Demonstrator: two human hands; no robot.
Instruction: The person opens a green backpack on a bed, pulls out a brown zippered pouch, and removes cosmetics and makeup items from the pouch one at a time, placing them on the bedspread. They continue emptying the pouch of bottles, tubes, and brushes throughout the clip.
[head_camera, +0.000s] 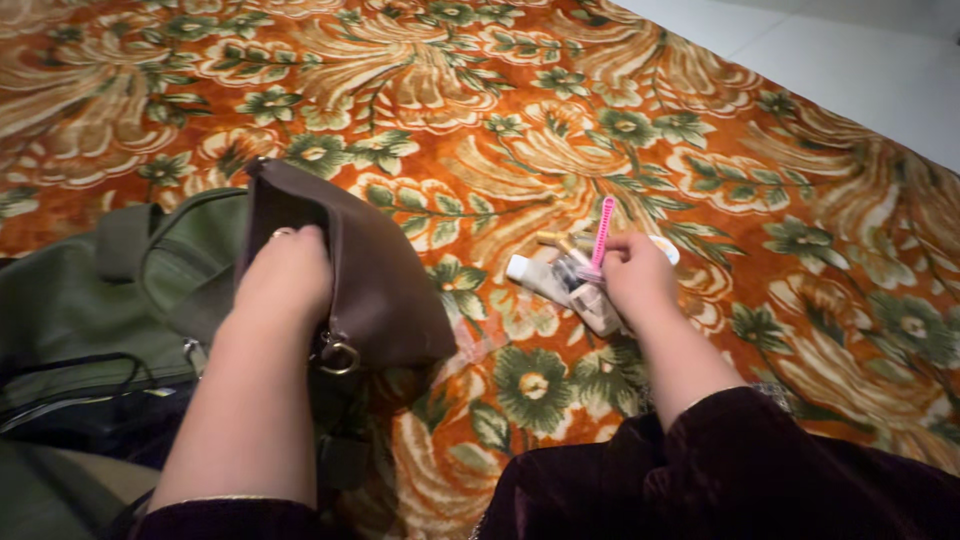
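Orange floral bedspread (560, 90): right hand (635, 278) fingers pinch an upright pink razor (603, 238) (toiletries beneath); left hand (285, 280) clamps the brown pouch (385, 290), well apart leftward.

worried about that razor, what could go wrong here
The right hand grips several small toiletries at once, with a pink razor sticking up; something may slip onto the floral bedspread. The left hand holds the brown pouch by one side, so it might sag shut.
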